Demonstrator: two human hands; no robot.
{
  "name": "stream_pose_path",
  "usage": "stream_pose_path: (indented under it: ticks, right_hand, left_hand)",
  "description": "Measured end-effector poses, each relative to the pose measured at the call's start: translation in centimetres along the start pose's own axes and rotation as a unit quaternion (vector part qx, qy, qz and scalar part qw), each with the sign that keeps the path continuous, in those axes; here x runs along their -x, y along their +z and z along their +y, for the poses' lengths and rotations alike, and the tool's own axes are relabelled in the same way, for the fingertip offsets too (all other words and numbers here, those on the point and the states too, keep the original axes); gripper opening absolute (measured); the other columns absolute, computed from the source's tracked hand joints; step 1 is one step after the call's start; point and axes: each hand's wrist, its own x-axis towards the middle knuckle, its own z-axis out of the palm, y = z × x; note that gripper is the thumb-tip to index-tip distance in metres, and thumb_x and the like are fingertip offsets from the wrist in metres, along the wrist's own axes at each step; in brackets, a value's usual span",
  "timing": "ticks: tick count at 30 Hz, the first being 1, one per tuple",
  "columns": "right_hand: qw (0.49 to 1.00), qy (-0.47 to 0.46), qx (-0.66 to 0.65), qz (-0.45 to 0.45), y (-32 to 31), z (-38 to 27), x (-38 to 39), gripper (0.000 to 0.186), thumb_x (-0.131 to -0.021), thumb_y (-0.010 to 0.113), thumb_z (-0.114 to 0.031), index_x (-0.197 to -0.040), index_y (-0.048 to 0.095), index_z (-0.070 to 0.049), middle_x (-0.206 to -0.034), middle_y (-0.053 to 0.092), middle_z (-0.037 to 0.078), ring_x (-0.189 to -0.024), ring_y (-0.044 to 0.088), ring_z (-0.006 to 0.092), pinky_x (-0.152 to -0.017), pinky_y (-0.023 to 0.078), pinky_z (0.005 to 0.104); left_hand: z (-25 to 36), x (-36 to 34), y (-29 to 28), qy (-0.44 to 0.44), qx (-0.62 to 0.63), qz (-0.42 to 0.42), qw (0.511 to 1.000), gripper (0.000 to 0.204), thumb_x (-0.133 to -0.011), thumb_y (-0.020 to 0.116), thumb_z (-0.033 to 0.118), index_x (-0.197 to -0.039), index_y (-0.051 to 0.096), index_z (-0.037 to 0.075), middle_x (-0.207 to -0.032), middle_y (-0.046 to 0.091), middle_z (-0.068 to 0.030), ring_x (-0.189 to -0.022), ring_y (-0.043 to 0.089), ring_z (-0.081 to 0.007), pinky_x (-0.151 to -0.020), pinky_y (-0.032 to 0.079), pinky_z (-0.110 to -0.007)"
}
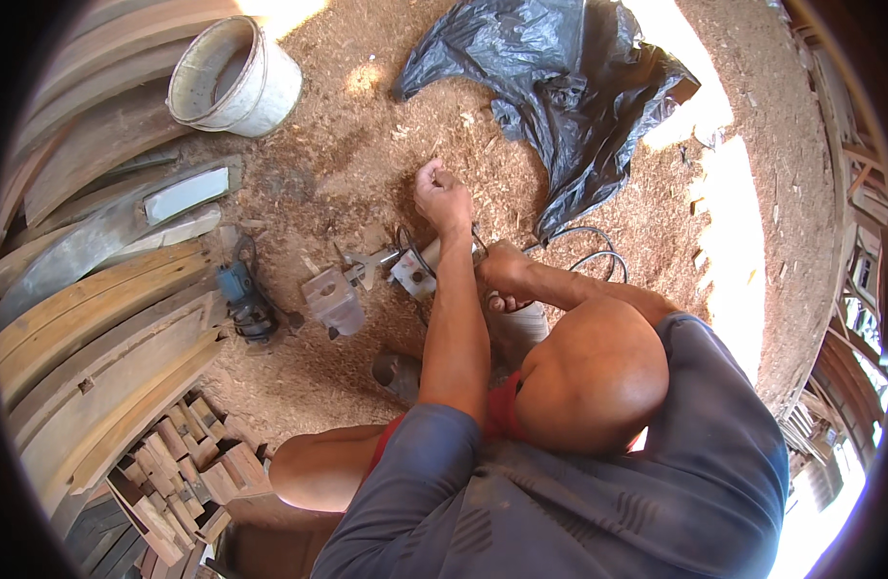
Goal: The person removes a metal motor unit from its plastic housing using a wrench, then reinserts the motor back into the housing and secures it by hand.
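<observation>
My left hand [444, 198] reaches forward over the shavings, its fingers curled closed; I cannot make out what, if anything, is in them. Beneath that forearm lies a power tool with a pale base plate [412, 274], partly hidden by the arm. My right hand [507, 270] is closed beside the tool, next to my bent knee, and its grip is hidden. A black cord [598, 256] loops out to the right of it. Left of the tool are a metal bracket [370, 265] and a clear plastic piece [335, 301].
A blue-and-black power tool [243, 294] stands farther left. Curved timber pieces [106, 289] and wood offcuts [169, 463] are piled along the left side. A white bucket [256, 96] sits at the far left, and a black plastic sheet [569, 87] spreads over the shavings at the far right.
</observation>
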Motion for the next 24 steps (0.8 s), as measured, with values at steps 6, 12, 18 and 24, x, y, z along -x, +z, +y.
stream_pose_path:
  ticks: [6, 12, 18, 24]
  right_hand:
    - [1.000, -0.003, -0.005, 0.012, -0.3, -0.2, -0.3, 0.017, -0.084, 0.053, -0.004, -0.073, 0.057, 0.008, -0.055, 0.054, 0.016, -0.039, 0.051, 0.0227, -0.030, 0.031, 0.0388]
    - [0.989, -0.051, 0.122, 0.069, -0.3, -0.9, 0.7, 0.022, -0.079, 0.061, -0.008, -0.085, 0.063, 0.014, -0.072, 0.064, 0.022, -0.051, 0.061, 0.0277, -0.040, 0.045, 0.0466]
    - [0.979, -0.074, 0.168, 0.090, -0.5, -0.8, 0.6, 0.030, -0.078, 0.063, -0.012, -0.087, 0.065, 0.016, -0.080, 0.068, 0.026, -0.069, 0.068, 0.0293, -0.059, 0.053, 0.0465]
    - [0.974, -0.110, 0.171, 0.102, -0.8, -0.6, 0.3, 0.030, -0.078, 0.061, -0.012, -0.087, 0.066, 0.016, -0.081, 0.068, 0.027, -0.071, 0.069, 0.0311, -0.063, 0.053, 0.0478]
  left_hand:
    - [-0.8, -0.3, 0.3, -0.002, 0.025, -0.003, 1.000, 0.022, -0.088, 0.059, 0.007, -0.105, 0.070, -0.001, -0.098, 0.072, -0.0222, -0.093, 0.068, -0.0371, -0.089, 0.051, -0.045]
    - [-1.1, -0.4, 0.2, -0.003, 0.044, -0.007, 0.999, 0.024, -0.087, 0.058, 0.006, -0.107, 0.069, -0.002, -0.092, 0.071, -0.0197, -0.084, 0.068, -0.0317, -0.082, 0.052, -0.043]
    - [-0.9, -0.4, 0.2, 0.003, 0.057, -0.007, 0.998, 0.025, -0.087, 0.058, 0.004, -0.108, 0.069, -0.001, -0.085, 0.069, -0.0175, -0.078, 0.066, -0.0280, -0.079, 0.052, -0.041]
    - [-0.7, -0.6, 0.5, -0.015, 0.054, -0.020, 0.998, 0.026, -0.087, 0.057, 0.003, -0.110, 0.069, 0.000, -0.088, 0.070, -0.0179, -0.077, 0.067, -0.0264, -0.078, 0.052, -0.039]
